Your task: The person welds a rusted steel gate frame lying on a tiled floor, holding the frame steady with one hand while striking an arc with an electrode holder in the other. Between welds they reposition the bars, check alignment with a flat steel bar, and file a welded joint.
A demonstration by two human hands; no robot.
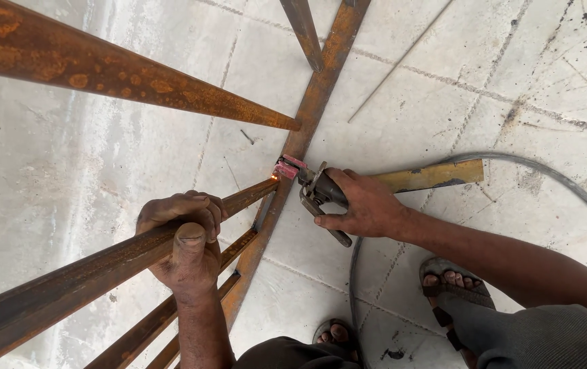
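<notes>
My left hand (182, 239) has its fingers wrapped tight around the rusty bar (102, 263), whose long axis runs up-right to the curved rail (307, 113), where my right hand (365, 205), fingers clamped on the electrode holder (317, 191), touches its tip to the joint.

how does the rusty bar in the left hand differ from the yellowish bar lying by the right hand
The rusty bar is gripped by the left hand and held raised; the yellowish bar lies flat on the concrete floor, unheld. The rusty bar is brown and looks longer; the yellowish bar is pale and short. Both are straight metal pieces.
</notes>
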